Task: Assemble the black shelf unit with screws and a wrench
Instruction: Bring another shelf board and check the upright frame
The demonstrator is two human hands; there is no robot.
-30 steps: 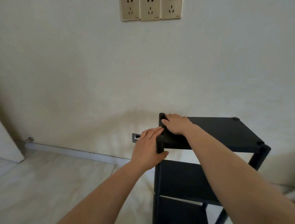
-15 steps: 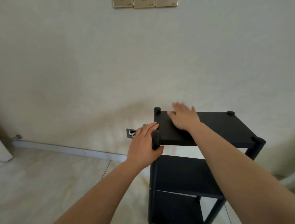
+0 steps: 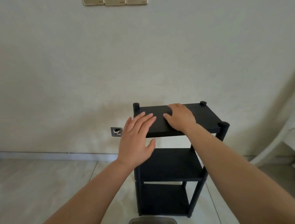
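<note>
The black shelf unit (image 3: 172, 166) stands upright on the floor against the wall, with three boards and round posts at the corners. My right hand (image 3: 179, 117) lies flat, palm down, on the top board (image 3: 206, 116). My left hand (image 3: 135, 140) is spread with straight fingers over the top board's front left corner, hiding the post there; whether it touches is unclear. No screws or wrench are in view.
A small open wall box (image 3: 116, 131) with a wire sits low on the wall, left of the shelf. Gold sockets (image 3: 115, 1) are at the top edge. A white pipe or cable (image 3: 274, 143) curves down at right. A grey rounded object (image 3: 153, 221) lies at the bottom edge.
My left hand let go of the front left post and opened out. My right hand slid from the back left corner toward the board's middle. The view tilted down, showing all three boards.
</note>
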